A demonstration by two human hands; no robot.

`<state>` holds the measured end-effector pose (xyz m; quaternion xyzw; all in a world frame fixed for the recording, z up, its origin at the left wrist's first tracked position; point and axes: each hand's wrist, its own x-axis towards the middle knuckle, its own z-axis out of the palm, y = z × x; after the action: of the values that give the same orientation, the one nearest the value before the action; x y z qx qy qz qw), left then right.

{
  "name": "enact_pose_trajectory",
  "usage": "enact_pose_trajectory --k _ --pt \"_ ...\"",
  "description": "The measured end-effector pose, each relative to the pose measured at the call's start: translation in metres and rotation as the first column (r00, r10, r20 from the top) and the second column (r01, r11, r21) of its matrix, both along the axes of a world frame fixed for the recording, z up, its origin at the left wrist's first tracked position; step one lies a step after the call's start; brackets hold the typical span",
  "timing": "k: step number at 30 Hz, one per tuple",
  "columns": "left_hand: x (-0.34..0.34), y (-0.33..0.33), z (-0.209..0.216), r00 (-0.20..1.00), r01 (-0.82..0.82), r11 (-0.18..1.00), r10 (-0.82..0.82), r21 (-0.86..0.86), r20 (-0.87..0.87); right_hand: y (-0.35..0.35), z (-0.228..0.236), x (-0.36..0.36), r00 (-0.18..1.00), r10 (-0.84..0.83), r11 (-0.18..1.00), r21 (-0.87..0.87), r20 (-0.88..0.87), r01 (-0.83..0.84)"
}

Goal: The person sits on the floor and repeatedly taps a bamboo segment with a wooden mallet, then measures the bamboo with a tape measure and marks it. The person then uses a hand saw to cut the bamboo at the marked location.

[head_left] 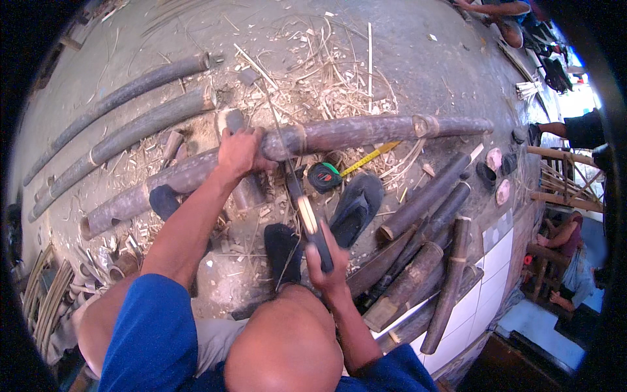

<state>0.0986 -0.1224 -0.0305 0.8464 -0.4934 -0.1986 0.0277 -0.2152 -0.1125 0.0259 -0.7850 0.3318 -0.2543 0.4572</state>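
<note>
A long dark bamboo pole (pixel 353 132) lies crosswise ahead of me, with pale rings at its nodes. My left hand (pixel 241 151) is closed over it, pressing it from above. Beneath that hand are short bamboo pieces (pixel 248 191) that seem to prop the pole. My right hand (pixel 326 258) grips the handle of a hand saw (pixel 307 212), partly black and partly pale. Its thin blade runs away from me and crosses the pole just right of my left hand. Whether the teeth sit in a cut is too blurred to tell.
A tape measure (pixel 323 176) with yellow tape drawn out lies beside a dark sandal (pixel 358 204). Several cut bamboo lengths (pixel 418 274) are piled at right. Two more poles (pixel 140 121) lie far left. Shavings (pixel 313 85) litter the floor. Other people sit at the right edge.
</note>
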Motion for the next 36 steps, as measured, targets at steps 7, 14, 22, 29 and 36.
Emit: enact_pose_trajectory --k 7,14,22,29,36 --pt "0.003 0.0 0.0 0.999 -0.02 0.999 0.022 0.046 -0.044 -0.016 -0.016 0.042 0.999 -0.034 0.999 0.034 0.038 0.033" --pt "-0.001 0.0 -0.004 1.0 -0.015 1.0 0.015 0.026 -0.02 -0.002 0.01 0.009 1.0 -0.019 1.0 0.011 0.024 0.019" --pt "0.007 0.001 -0.006 1.0 0.002 0.999 -0.001 -0.036 0.01 0.005 -0.003 -0.004 1.0 0.002 1.0 0.015 -0.006 -0.002" --pt "0.002 0.002 -0.011 0.999 0.015 0.997 -0.013 -0.081 0.033 -0.02 -0.012 0.045 0.999 -0.024 0.994 0.109 -0.037 0.028" --pt "0.004 0.005 -0.014 1.0 0.007 1.0 -0.007 0.008 -0.012 0.013 0.013 -0.015 1.0 -0.003 0.999 0.043 -0.021 0.004"
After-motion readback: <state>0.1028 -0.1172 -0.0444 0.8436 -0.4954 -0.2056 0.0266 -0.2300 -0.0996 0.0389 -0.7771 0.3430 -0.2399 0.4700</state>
